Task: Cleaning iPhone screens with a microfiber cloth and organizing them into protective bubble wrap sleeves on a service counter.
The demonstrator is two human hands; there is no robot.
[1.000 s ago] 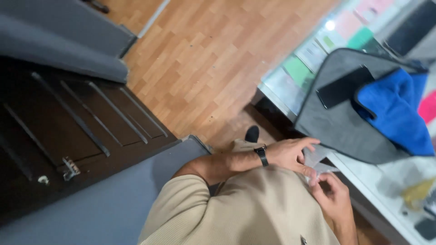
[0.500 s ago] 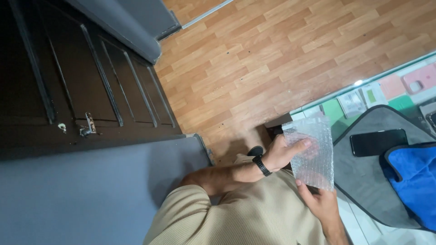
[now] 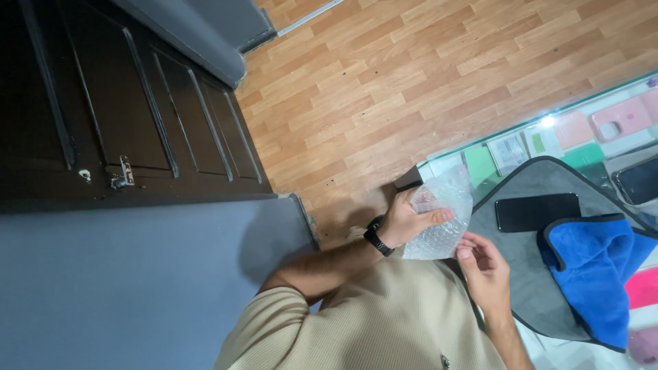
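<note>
Item: bubble-wrap pouch [image 3: 442,219], clear, soft, roughly rectangular. Location: held in the air at chest height, above the edge of the glass counter [image 3: 480,147] and the near corner of the grey mat [image 3: 541,274].

Left hand [image 3: 404,223]: closed on the pouch, thumb pressed across its front face and fingers folded behind it, gripping the lower left part. A black wristband [image 3: 377,240] sits on this wrist.

Right hand [image 3: 483,267]: just below and to the right of the pouch, fingers loosely curled, fingertips [image 3: 466,252] at its lower right edge. Contact appears light; whether they pinch the film or only touch it cannot be told.

Key relation: the pouch's long axis runs from the left-hand grip up and to the right, so its free end rises away from both hands, toward the counter. The left hand carries it; the right hand is nearer the bottom edge only.

Nearby: black phone [image 3: 538,211] lying flat on the grey mat, well apart from the pouch, to its right; blue cloth [image 3: 596,267] just beyond the phone, overlapping the mat; pink phone case [image 3: 620,120] under the glass; wooden floor [image 3: 411,75]; dark door [image 3: 123,103] at left.
</note>
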